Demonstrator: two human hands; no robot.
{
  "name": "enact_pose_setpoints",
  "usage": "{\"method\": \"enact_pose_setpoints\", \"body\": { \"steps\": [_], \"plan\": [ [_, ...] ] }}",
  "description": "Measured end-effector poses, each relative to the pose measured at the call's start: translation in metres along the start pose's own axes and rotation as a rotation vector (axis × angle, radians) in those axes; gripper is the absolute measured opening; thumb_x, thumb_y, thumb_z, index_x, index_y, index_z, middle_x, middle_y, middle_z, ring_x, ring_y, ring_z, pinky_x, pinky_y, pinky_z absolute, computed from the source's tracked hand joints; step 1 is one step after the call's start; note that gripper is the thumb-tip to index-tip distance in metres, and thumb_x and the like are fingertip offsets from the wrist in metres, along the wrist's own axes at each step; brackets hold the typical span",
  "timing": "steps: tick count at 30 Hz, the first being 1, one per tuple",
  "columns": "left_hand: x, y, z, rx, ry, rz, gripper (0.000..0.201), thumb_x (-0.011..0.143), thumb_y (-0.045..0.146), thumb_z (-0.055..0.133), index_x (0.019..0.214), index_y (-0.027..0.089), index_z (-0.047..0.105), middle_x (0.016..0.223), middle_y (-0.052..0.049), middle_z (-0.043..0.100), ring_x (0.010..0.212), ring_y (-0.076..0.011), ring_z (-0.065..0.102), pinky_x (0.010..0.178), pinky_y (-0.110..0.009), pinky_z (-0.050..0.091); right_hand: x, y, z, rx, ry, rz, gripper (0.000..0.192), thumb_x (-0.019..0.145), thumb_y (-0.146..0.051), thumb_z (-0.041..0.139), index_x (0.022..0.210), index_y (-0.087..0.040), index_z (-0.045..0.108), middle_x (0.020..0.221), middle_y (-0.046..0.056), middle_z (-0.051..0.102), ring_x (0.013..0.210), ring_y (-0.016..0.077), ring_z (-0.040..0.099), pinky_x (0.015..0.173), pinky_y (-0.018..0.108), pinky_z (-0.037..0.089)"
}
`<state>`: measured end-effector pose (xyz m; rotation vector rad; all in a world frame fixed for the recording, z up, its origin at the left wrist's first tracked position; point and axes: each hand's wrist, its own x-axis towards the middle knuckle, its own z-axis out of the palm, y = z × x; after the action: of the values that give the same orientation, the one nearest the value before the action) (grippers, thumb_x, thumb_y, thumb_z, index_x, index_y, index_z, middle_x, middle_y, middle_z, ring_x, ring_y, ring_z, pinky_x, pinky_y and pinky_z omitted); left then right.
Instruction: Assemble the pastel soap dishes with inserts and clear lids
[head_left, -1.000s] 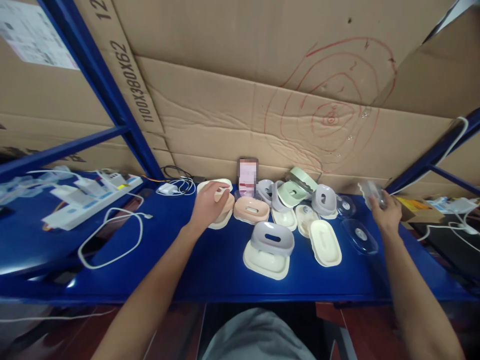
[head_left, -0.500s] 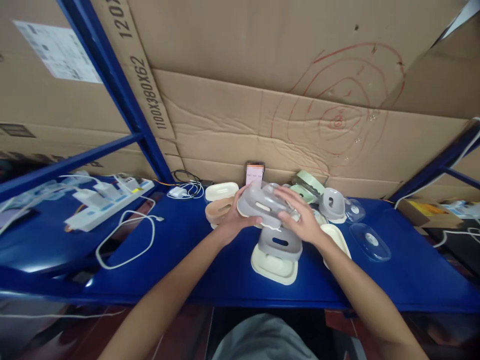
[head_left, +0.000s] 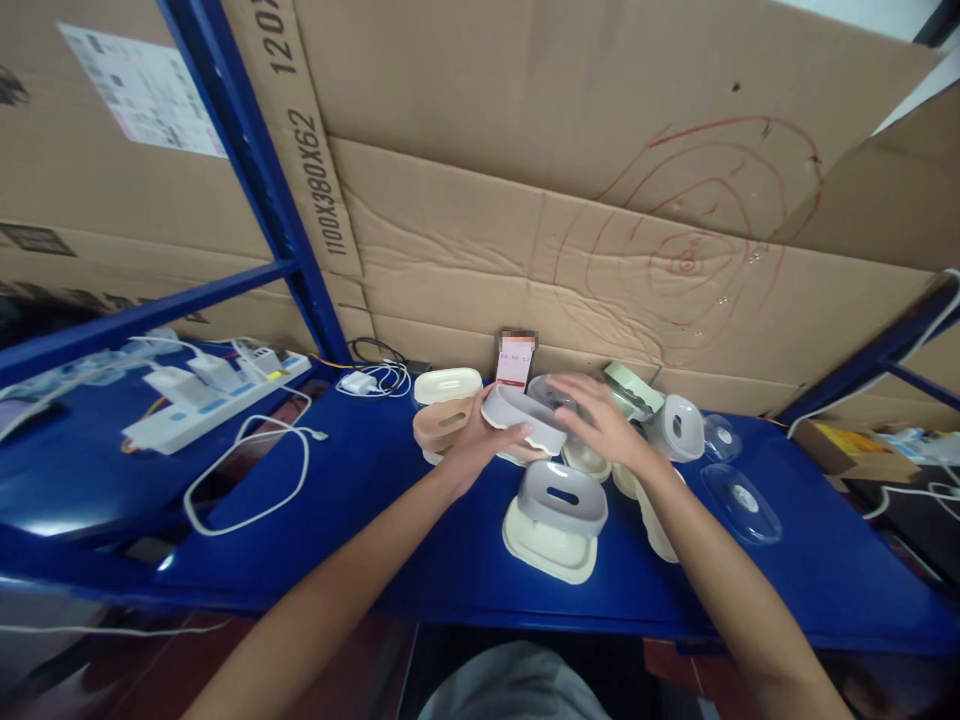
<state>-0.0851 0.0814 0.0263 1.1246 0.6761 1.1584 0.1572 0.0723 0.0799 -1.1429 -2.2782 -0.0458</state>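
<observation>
My left hand [head_left: 480, 440] grips a grey soap dish [head_left: 536, 420] by its left side, thumb along the near edge. My right hand [head_left: 604, 420] is just right of it, fingers and thumb closed on the edge of a clear plastic lid [head_left: 551, 391], which is tilted behind the dish. Below them, a grey slotted tray [head_left: 564, 498] rests on a cream base [head_left: 551, 545]. By my left hand sit a peach slotted tray [head_left: 441, 425] and a cream dish [head_left: 448, 384]. Right of my right hand stands another grey slotted tray [head_left: 677, 428].
Two clear lids [head_left: 742, 502] lie on the blue tabletop [head_left: 352, 500] at right. Green dish parts [head_left: 634, 388] and a phone [head_left: 516, 360] stand at the back. A power strip [head_left: 217, 400] and white cables [head_left: 247, 440] lie at left; a cardboard box [head_left: 851, 450] is at right.
The clear lid has come off the grey soap dish and moved back with my right hand. My left hand still holds the dish. The camera view has shifted slightly.
</observation>
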Motion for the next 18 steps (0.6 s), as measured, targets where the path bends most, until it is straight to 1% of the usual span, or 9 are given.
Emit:
{"method": "enact_pose_setpoints", "body": {
  "steps": [2, 3, 5, 7, 8, 10, 13, 15, 18],
  "plan": [
    [0.001, -0.001, -0.003, -0.004, -0.016, 0.012, 0.101, 0.075, 0.041, 0.096, 0.159, 0.03, 0.041, 0.155, -0.012, 0.061, 0.145, -0.0311, 0.058, 0.124, -0.053, 0.046, 0.002, -0.02, 0.005, 0.171, -0.061, -0.082, 0.048, 0.108, -0.055, 0.056, 0.146, -0.027, 0.066, 0.141, 0.01, 0.074, 0.128, 0.0284, 0.07, 0.111, 0.048, 0.052],
    [0.002, 0.0, -0.004, -0.003, -0.026, 0.02, 0.102, 0.075, 0.043, 0.096, 0.16, 0.031, 0.04, 0.155, -0.011, 0.061, 0.145, -0.031, 0.058, 0.123, -0.053, 0.047, 0.003, -0.027, 0.007, 0.207, -0.065, -0.08, 0.045, 0.108, -0.056, 0.056, 0.139, -0.027, 0.071, 0.133, 0.008, 0.078, 0.12, 0.0272, 0.073, 0.107, 0.045, 0.056],
    [0.005, 0.0, -0.007, 0.069, -0.023, 0.063, 0.103, 0.077, 0.046, 0.094, 0.162, 0.032, 0.038, 0.153, -0.011, 0.063, 0.142, -0.0305, 0.061, 0.119, -0.05, 0.051, 0.006, -0.032, 0.011, 0.206, -0.017, -0.02, 0.043, 0.111, -0.055, 0.05, 0.126, -0.026, 0.078, 0.119, 0.005, 0.082, 0.106, 0.0249, 0.076, 0.096, 0.04, 0.06],
    [0.009, 0.001, -0.012, 0.198, 0.018, 0.124, 0.101, 0.079, 0.049, 0.091, 0.163, 0.031, 0.037, 0.148, -0.011, 0.066, 0.135, -0.0296, 0.066, 0.112, -0.047, 0.056, 0.008, -0.027, 0.011, 0.153, 0.061, 0.064, 0.049, 0.114, -0.053, 0.039, 0.124, -0.024, 0.078, 0.113, 0.005, 0.082, 0.099, 0.024, 0.076, 0.089, 0.037, 0.06],
    [0.012, 0.001, -0.016, 0.264, 0.054, 0.154, 0.099, 0.081, 0.05, 0.089, 0.163, 0.031, 0.037, 0.145, -0.011, 0.067, 0.131, -0.0289, 0.069, 0.11, -0.046, 0.058, 0.009, -0.021, 0.009, 0.117, 0.101, 0.102, 0.051, 0.115, -0.052, 0.036, 0.127, -0.023, 0.076, 0.115, 0.007, 0.082, 0.1, 0.0249, 0.076, 0.09, 0.039, 0.06],
    [0.019, 0.003, -0.025, 0.361, 0.146, 0.202, 0.098, 0.081, 0.05, 0.088, 0.162, 0.03, 0.037, 0.145, -0.01, 0.066, 0.13, -0.0281, 0.068, 0.11, -0.045, 0.058, 0.009, -0.005, 0.005, 0.03, 0.166, 0.162, 0.051, 0.114, -0.05, 0.036, 0.133, -0.021, 0.073, 0.124, 0.01, 0.08, 0.114, 0.0295, 0.072, 0.103, 0.046, 0.054],
    [0.031, 0.008, -0.045, 0.495, 0.294, 0.271, 0.105, 0.074, 0.046, 0.092, 0.161, 0.026, 0.036, 0.157, -0.013, 0.055, 0.142, -0.0297, 0.058, 0.121, -0.046, 0.048, 0.009, 0.02, -0.001, -0.097, 0.18, 0.201, 0.043, 0.112, -0.045, 0.046, 0.136, -0.021, 0.072, 0.138, 0.013, 0.075, 0.136, 0.0362, 0.06, 0.123, 0.062, 0.031],
    [0.038, 0.012, -0.059, 0.599, 0.365, 0.292, 0.106, 0.075, 0.045, 0.091, 0.161, 0.023, 0.034, 0.161, -0.015, 0.05, 0.146, -0.0309, 0.054, 0.124, -0.046, 0.044, 0.007, 0.034, -0.002, -0.163, 0.154, 0.212, 0.038, 0.11, -0.039, 0.048, 0.131, -0.022, 0.075, 0.142, 0.014, 0.073, 0.14, 0.0371, 0.056, 0.125, 0.067, 0.022],
    [0.044, 0.017, -0.076, 0.762, 0.416, 0.253, 0.1, 0.081, 0.05, 0.086, 0.162, 0.019, 0.034, 0.162, -0.018, 0.049, 0.146, -0.0338, 0.054, 0.122, -0.049, 0.044, 0.004, 0.047, -0.002, -0.248, 0.15, 0.245, 0.038, 0.109, -0.033, 0.046, 0.129, -0.02, 0.076, 0.151, 0.018, 0.065, 0.142, 0.0385, 0.052, 0.123, 0.069, 0.022]
  ]
}}
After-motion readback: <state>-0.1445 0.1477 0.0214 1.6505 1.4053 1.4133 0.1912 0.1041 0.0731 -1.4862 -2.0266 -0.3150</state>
